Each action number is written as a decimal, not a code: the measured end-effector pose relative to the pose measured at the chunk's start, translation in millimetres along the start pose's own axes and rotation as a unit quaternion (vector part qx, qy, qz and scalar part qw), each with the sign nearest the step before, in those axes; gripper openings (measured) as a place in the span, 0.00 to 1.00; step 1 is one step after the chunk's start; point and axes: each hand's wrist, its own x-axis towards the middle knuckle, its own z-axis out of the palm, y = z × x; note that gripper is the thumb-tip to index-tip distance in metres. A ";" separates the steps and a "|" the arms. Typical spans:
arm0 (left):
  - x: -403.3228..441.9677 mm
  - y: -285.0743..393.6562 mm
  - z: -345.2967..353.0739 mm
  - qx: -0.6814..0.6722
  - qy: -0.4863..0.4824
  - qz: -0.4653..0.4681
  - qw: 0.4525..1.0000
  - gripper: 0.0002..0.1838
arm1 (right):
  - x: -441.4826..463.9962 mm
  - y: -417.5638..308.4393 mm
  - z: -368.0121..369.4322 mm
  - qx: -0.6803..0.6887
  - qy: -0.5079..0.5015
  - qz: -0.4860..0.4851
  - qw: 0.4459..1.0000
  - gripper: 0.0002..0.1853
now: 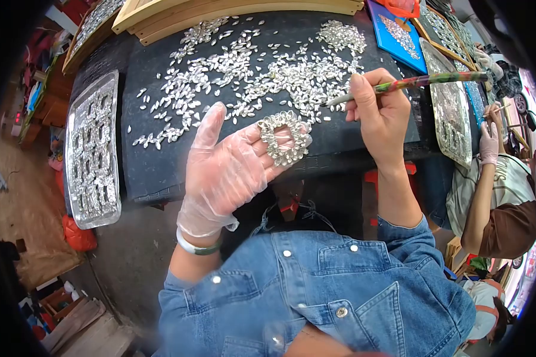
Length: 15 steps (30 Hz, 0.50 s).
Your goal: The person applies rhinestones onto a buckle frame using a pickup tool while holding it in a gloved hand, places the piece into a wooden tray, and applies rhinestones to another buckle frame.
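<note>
My left hand, in a clear plastic glove, is turned palm up with the thumb apart. Across its fingers it holds an oval ring-shaped ornament covered in clear stones with an opening in the middle. My bare right hand pinches a pen-like stick with a multicoloured patterned shaft. Its pale tip points left, just above loose leaf-shaped clear stones scattered over the black tabletop. Whether a stone clings to the tip I cannot tell.
To the left, a silvery tray carries several stone-set pieces. Another silvery tray lies to the right. Behind the stones are wooden frames and a blue tray with small stones. A co-worker's gloved hand is at far right.
</note>
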 end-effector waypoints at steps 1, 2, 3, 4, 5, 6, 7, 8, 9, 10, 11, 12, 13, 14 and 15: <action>0.2 -0.4 -0.3 -0.002 -0.004 -0.001 1.000 0.42 | -0.5 -4.1 1.1 0.030 0.009 0.020 0.999 0.08; -0.2 -0.4 -0.6 -0.003 -0.007 0.000 1.000 0.42 | -0.8 -8.1 2.5 0.062 0.016 0.041 0.997 0.08; -0.4 0.1 -0.7 -0.003 -0.005 0.006 1.000 0.42 | -0.6 -12.7 4.4 0.066 0.012 0.042 0.997 0.08; -0.4 0.3 -1.0 -0.014 -0.003 0.002 1.000 0.42 | -1.5 -18.5 5.9 0.071 -0.008 0.042 0.997 0.07; -0.2 0.3 -1.4 -0.025 -0.002 -0.003 1.000 0.42 | -2.9 -24.6 7.0 0.077 -0.026 0.043 0.996 0.07; 0.4 0.6 -1.8 -0.035 -0.001 -0.008 0.999 0.42 | -3.4 -30.1 7.8 0.082 -0.043 0.044 0.995 0.07; 0.9 1.6 -2.0 -0.045 -0.001 -0.015 0.999 0.42 | -2.8 -33.9 8.8 0.086 -0.058 0.044 0.994 0.06; 1.1 2.4 -3.4 -0.044 0.001 -0.014 0.999 0.42 | -1.4 -37.0 11.3 0.088 -0.059 0.044 0.993 0.06; 1.7 2.6 -7.0 -0.060 -0.027 -0.018 0.998 0.42 | 0.1 -40.4 15.4 0.077 -0.076 0.041 0.993 0.07; 2.3 2.0 -11.6 -0.076 -0.054 -0.023 0.995 0.42 | 1.1 -43.7 19.8 0.066 -0.092 0.038 0.993 0.08; 3.4 1.4 -15.9 -0.093 -0.083 -0.028 0.992 0.42 | 2.4 -46.2 23.7 0.053 -0.108 0.035 0.992 0.08; 4.7 1.3 -18.7 -0.109 -0.112 -0.032 0.987 0.42 | 3.9 -47.4 26.3 0.041 -0.125 0.030 0.991 0.09; 6.0 1.2 -20.5 -0.109 -0.113 -0.032 0.987 0.42 | 5.3 -47.8 27.6 0.040 -0.126 0.029 0.991 0.09; 6.7 0.9 -22.5 -0.110 -0.125 -0.034 0.985 0.42 | 6.5 -48.0 29.1 0.015 -0.140 0.014 0.990 0.09; 7.0 0.7 -24.3 -0.112 -0.137 -0.035 0.984 0.41 | 7.4 -48.0 30.8 -0.009 -0.155 -0.001 0.988 0.08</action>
